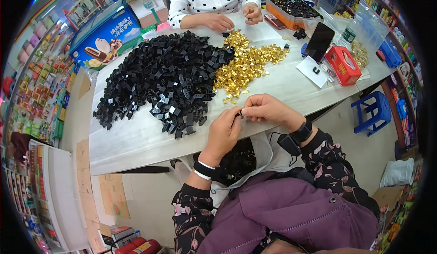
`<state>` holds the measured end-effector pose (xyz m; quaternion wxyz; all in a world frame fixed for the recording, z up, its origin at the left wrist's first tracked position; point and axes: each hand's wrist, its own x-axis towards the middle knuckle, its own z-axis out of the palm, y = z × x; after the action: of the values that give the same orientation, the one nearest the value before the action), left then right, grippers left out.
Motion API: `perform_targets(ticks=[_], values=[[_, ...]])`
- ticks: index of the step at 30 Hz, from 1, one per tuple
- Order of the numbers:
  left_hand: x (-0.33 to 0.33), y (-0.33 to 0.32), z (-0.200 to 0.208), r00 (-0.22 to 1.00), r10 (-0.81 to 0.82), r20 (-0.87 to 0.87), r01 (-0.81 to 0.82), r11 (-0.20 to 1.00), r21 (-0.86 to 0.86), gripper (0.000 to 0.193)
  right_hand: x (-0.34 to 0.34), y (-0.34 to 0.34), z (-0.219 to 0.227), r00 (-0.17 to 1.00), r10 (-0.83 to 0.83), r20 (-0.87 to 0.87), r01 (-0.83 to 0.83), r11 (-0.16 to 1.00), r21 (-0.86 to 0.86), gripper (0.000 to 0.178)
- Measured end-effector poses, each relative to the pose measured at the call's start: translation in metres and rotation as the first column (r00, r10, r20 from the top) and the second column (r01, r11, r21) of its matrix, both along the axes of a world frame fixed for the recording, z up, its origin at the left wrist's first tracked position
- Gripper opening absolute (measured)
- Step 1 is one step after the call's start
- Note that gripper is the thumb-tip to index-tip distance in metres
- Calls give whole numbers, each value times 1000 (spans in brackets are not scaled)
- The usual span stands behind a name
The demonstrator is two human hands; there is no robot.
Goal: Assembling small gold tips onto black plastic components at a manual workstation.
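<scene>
My left hand [224, 133] and my right hand [268, 108] meet over the table's near edge, fingertips pinched together. Between them is a small black plastic piece [240, 113], mostly hidden by the fingers; both hands grip it. Left of them spreads a large heap of black plastic pieces [159, 76]. Touching its right side lies a pile of small shiny gold metal pieces [248, 65], just beyond my hands. Below the table edge, at my lap, an open white bag [261, 151] holds many dark pieces with glints of gold.
Across the table [123, 149], another person's hands [236, 20] work near the gold pile. An orange-rimmed box [291, 15] of black pieces stands at the far right. A phone [320, 42] leans beside a red box [342, 66]. A blue stool [372, 112] stands to the right.
</scene>
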<state>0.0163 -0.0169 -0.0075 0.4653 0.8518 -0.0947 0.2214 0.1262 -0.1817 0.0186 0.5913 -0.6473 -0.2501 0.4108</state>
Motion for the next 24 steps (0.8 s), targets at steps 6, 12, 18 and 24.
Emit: perform_targets(ticks=[6, 12, 18, 24], values=[[-3, -6, 3, 995, -86, -55, 71, 970, -232, 24, -6, -5, 3, 1000, -15, -24, 17, 997, 71, 16], [-2, -5, -1, 991, -62, -116, 29, 963, -269, 26, -8, -7, 0, 999, -40, -22, 42, 994, 99, 14], [-1, -6, 0, 994, -39, -104, 16, 976, -216, 26, -9, -6, 1, 999, -48, 9, 47, 995, 84, 15], [1, -4, -4, 999, -7, -34, 3, 993, -114, 24, -7, -4, 0, 999, -33, -16, 33, 999, 40, 16]])
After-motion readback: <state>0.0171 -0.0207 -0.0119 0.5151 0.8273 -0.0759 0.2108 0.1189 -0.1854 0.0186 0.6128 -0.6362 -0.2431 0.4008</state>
